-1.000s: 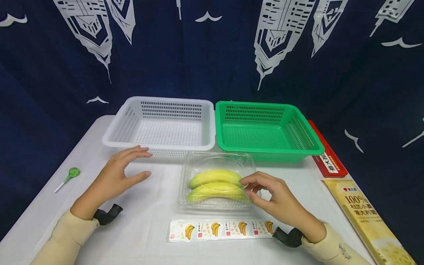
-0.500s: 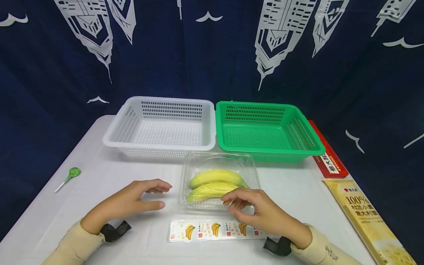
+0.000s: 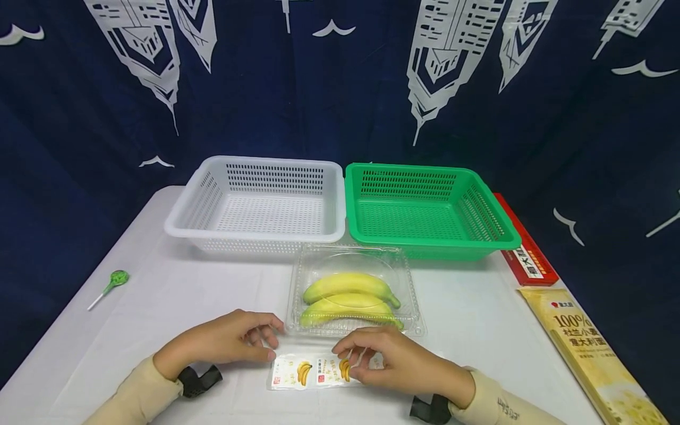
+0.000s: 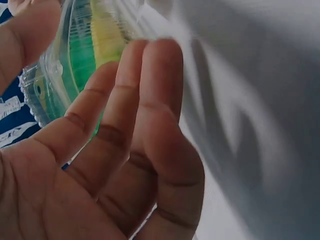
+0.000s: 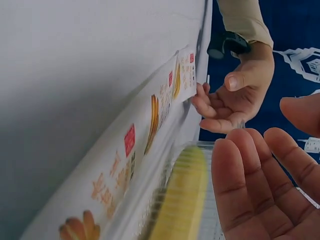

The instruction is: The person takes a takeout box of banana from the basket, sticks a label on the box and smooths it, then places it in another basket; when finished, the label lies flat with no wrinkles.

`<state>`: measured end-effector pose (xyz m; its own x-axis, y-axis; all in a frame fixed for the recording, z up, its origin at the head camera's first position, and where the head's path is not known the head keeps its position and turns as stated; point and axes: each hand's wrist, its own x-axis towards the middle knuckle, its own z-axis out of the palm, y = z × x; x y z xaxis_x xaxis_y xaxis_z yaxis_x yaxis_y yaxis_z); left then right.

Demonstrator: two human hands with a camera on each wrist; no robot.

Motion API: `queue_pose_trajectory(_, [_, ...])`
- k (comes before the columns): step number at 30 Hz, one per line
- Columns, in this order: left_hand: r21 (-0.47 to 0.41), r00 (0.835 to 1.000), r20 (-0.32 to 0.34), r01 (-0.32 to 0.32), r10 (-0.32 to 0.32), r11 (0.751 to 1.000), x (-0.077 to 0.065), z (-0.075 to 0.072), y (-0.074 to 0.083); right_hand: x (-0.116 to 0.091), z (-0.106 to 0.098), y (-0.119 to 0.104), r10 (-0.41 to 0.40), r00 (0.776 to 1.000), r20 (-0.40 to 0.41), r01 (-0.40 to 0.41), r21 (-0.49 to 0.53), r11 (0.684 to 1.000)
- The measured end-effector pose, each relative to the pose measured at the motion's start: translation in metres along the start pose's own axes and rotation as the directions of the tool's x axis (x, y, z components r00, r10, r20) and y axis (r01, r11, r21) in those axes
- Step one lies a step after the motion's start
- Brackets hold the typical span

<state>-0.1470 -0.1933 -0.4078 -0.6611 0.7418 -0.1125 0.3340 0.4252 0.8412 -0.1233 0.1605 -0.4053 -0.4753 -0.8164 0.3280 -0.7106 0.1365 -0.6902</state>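
Observation:
A strip of banana-printed labels (image 3: 289, 375) lies flat on the white tabletop. Its right part is hidden behind my right hand (image 3: 390, 361), which hovers over the strip with loosely bent fingers and nothing in them. My left hand (image 3: 228, 339) is at the strip's left end, fingers relaxed and empty; the right wrist view shows its fingertips right by the label strip (image 5: 150, 122). Just beyond both hands sits a clear plastic clamshell box (image 3: 390, 260), its lid closed over two yellow bananas (image 3: 347, 285). In the left wrist view the fingers (image 4: 160, 75) overlap the box.
Behind the box stand a white basket (image 3: 255, 233) and a green basket (image 3: 430, 241), side by side. A green lollipop (image 3: 118, 277) lies at the left. Along the right edge are a red box (image 3: 531, 265) and a yellow pasta package (image 3: 589, 348).
Both hands have come down towards the label strip. The left moved right and nearer from beside the white basket; the right moved left and nearer, off the clamshell box.

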Motion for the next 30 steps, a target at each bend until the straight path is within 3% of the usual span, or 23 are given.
queue_pose_trajectory(6, [-0.071,0.996,0.085,0.013,-0.007,0.997,0.004,0.004,-0.001,0.004,0.009,0.000,-0.006,1.000,0.026,0.006,0.002,1.000])
queue_pose_trajectory(16, [-0.014,0.988,0.100,0.120,-0.118,0.993,0.009,0.008,0.002,0.013,0.023,0.007,0.058,0.990,0.126,-0.064,0.044,0.997])
queue_pose_trajectory(22, [-0.040,0.978,0.151,0.155,-0.147,0.987,0.014,0.009,0.003,0.022,0.027,0.010,0.087,0.981,0.173,-0.094,0.033,0.995])
queue_pose_trajectory(30, [-0.125,0.966,0.228,0.155,-0.123,0.980,0.020,0.011,0.000,0.030,0.031,0.007,0.152,0.959,0.240,-0.157,0.003,0.988])
